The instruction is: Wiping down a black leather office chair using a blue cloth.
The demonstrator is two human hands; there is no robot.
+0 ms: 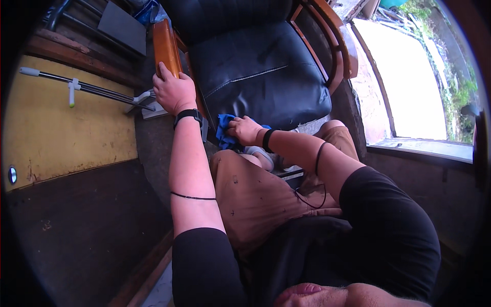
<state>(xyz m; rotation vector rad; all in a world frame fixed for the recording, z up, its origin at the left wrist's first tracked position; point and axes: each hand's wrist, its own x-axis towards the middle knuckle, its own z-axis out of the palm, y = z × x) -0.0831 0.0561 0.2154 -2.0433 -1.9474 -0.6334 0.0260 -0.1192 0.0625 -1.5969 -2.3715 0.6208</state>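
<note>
A black leather armchair [261, 77] with wooden arms faces me. My left hand [174, 92] is closed round the near end of its left wooden armrest [166, 48]. In my right hand [246, 131] is a bunched blue cloth [224, 132], pressed at the front left corner of the seat. The fingers curl over the cloth, and part of it shows on either side of the hand. Below the seat edge, the spot under the cloth is hidden.
At left, a metal pole with white fittings [94, 88] lies by a yellow panel [66, 123]. A dark flat board [123, 28] leans behind the chair's left side. A bright window [409, 77] with a sill is at right. My knees are close below the seat.
</note>
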